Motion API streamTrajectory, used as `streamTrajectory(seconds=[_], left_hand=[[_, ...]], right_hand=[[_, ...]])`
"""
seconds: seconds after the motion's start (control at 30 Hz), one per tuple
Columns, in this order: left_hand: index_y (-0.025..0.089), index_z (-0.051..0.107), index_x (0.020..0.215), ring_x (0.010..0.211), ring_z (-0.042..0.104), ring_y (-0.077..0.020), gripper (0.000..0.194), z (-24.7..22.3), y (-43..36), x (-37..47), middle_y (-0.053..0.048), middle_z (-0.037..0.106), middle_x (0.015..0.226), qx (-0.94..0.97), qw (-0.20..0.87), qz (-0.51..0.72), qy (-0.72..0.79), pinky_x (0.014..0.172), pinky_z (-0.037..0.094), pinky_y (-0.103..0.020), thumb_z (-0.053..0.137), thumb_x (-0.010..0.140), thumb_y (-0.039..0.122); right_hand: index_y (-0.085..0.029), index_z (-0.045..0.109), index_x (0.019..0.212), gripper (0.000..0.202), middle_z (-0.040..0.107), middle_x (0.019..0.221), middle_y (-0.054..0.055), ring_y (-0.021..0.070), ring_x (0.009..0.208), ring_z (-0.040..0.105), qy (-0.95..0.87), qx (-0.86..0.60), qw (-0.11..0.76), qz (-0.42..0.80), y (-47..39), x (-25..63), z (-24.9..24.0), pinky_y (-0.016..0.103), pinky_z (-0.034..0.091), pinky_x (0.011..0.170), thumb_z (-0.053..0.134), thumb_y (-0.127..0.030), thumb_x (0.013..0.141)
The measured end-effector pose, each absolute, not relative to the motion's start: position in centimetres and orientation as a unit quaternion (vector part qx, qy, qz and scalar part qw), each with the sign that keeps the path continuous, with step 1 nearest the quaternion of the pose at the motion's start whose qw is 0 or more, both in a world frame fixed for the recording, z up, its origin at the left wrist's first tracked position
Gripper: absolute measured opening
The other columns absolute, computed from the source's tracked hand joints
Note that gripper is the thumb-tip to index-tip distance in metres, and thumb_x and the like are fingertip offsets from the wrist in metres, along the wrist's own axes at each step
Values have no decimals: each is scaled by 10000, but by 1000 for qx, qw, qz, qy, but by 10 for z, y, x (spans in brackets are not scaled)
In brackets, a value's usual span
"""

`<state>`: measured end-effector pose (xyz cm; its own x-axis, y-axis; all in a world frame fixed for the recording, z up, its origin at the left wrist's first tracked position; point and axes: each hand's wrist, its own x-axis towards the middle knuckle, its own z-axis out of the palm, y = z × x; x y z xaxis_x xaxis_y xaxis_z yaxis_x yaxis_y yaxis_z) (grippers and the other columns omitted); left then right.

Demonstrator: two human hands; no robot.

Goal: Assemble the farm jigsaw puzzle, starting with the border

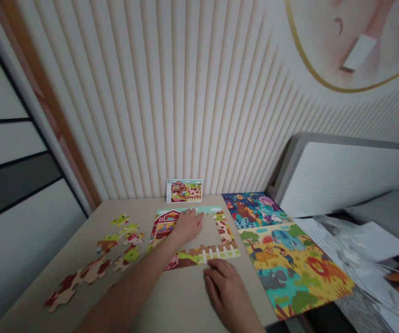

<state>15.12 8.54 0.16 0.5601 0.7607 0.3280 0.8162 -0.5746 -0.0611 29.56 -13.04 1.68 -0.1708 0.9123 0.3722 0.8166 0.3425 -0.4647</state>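
A partly assembled farm puzzle (226,251) lies on the table, its border joined around a bare middle. Across its upper part reaches my left hand (187,226), fingers stretched out and touching the top edge; what lies under the fingertips is hidden. My right hand (230,290) rests on the table, its loosely bent, parted fingers by the white fence on the puzzle's bottom edge. Nothing shows in it. Left of the puzzle are loose green pieces (130,230) and joined cow-patterned pieces (95,270), some partly behind my left forearm.
A small picture card (184,191) of the farm scene stands against the ribbed wall. On the right lie a dark blue animal puzzle (254,210) and a yellow safari puzzle (294,263), the latter reaching the table edge. Papers and cables (355,249) lie beyond it.
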Motion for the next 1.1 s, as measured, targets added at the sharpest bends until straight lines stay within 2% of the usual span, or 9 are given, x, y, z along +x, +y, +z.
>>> streamTrajectory(seconds=[0.33, 0.57, 0.7, 0.77, 0.83, 0.93, 1.0, 1.1], left_hand=[[241, 577, 1367, 1067, 559, -315, 408, 1, 86, 154, -159, 635, 1149, -881, 122, -117, -441, 894, 395, -442, 441, 995, 338], [229, 570, 1387, 1142, 552, -344, 520, 19, 88, 152, -158, 694, 1124, -885, 154, -125, -421, 1084, 219, -567, 447, 984, 534], [183, 585, 1370, 1104, 586, -332, 524, 34, 78, 136, -171, 697, 1115, -888, 195, -134, -395, 1100, 232, -567, 444, 991, 517], [181, 634, 1302, 1115, 589, -330, 450, 42, 67, 117, -168, 696, 1118, -892, 195, -140, -383, 1101, 256, -561, 473, 989, 462], [209, 680, 1212, 1106, 605, -301, 321, 47, 51, 90, -136, 708, 1099, -899, 185, -138, -373, 1116, 262, -547, 484, 986, 327], [227, 702, 1172, 1157, 600, -296, 313, 43, 19, 36, -116, 706, 1160, -908, 191, -116, -353, 1122, 283, -535, 484, 950, 198], [263, 690, 1209, 1150, 616, -284, 359, 29, -8, -6, -80, 707, 1199, -907, 197, -129, -350, 1119, 308, -513, 487, 926, 177], [357, 653, 1272, 1151, 635, -264, 394, -4, -48, -69, -10, 695, 1265, -893, 204, -194, -352, 1084, 388, -440, 535, 905, 279]], right_hand=[[-247, 708, 1072, 225, 658, 1173, 80, 232, 1095, 605, -759, -567, 310, 79, -130, 296, 18, 383, 484, 986, 531, -159, 963], [-268, 696, 1091, 237, 648, 1203, 55, 235, 1118, 583, -752, -578, 304, 91, -132, 295, 19, 404, 463, 1010, 529, -157, 965], [-272, 692, 1079, 234, 651, 1184, 49, 231, 1103, 583, -754, -572, 311, 86, -131, 294, 18, 394, 464, 995, 537, -148, 956], [-271, 693, 1072, 230, 652, 1181, 48, 229, 1096, 583, -756, -569, 313, 83, -130, 295, 16, 386, 466, 987, 547, -143, 947], [-268, 693, 1058, 220, 652, 1177, 46, 226, 1090, 585, -756, -569, 312, 82, -129, 295, 15, 376, 469, 977, 554, -143, 943], [-271, 691, 1065, 218, 654, 1164, 44, 222, 1086, 585, -754, -571, 314, 83, -129, 295, 13, 373, 467, 980, 557, -149, 945], [-276, 691, 1077, 223, 656, 1163, 42, 220, 1091, 586, -753, -571, 317, 84, -130, 295, 13, 375, 463, 991, 552, -156, 951], [-271, 694, 1085, 227, 658, 1177, 51, 222, 1107, 587, -749, -572, 323, 88, -132, 294, 15, 375, 463, 1004, 538, -162, 963]])
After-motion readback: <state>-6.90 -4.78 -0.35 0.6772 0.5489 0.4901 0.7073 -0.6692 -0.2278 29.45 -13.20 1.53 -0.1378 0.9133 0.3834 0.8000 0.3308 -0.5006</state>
